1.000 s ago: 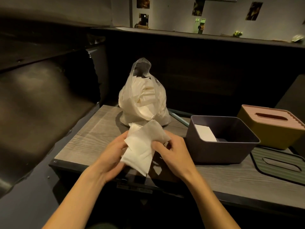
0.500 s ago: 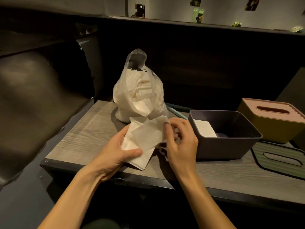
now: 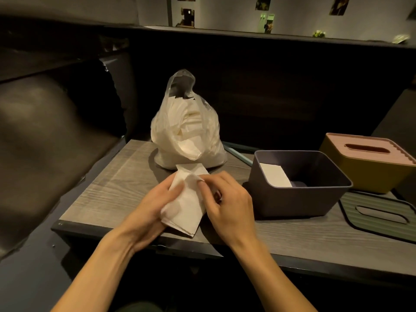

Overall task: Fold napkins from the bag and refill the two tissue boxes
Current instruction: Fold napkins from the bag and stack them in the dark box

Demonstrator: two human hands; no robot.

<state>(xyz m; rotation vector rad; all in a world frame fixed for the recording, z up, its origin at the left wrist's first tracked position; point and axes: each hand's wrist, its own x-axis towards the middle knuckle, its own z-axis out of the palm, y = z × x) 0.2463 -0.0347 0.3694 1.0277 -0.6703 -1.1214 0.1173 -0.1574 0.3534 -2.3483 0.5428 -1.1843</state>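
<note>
A white napkin (image 3: 186,204) is held over the near edge of the wooden table (image 3: 108,190). My left hand (image 3: 155,210) grips its left side from below, thumb on top. My right hand (image 3: 227,203) pinches its upper right edge with curled fingers. Behind them stands a clear plastic bag (image 3: 186,129) full of white napkins. To the right sits an open dark grey tissue box (image 3: 299,199) with one folded napkin (image 3: 275,174) inside. A yellow tissue box (image 3: 369,167) with a pinkish slotted lid stands further right.
A green slotted lid (image 3: 380,215) lies flat on the table at the right, in front of the yellow box. A dark padded seat (image 3: 40,140) fills the left side. A dark partition wall rises behind the table.
The napkin has been drawn narrower between my hands and now sits lower, closer to the table's front edge. My right hand's fingers have curled over its upper edge.
</note>
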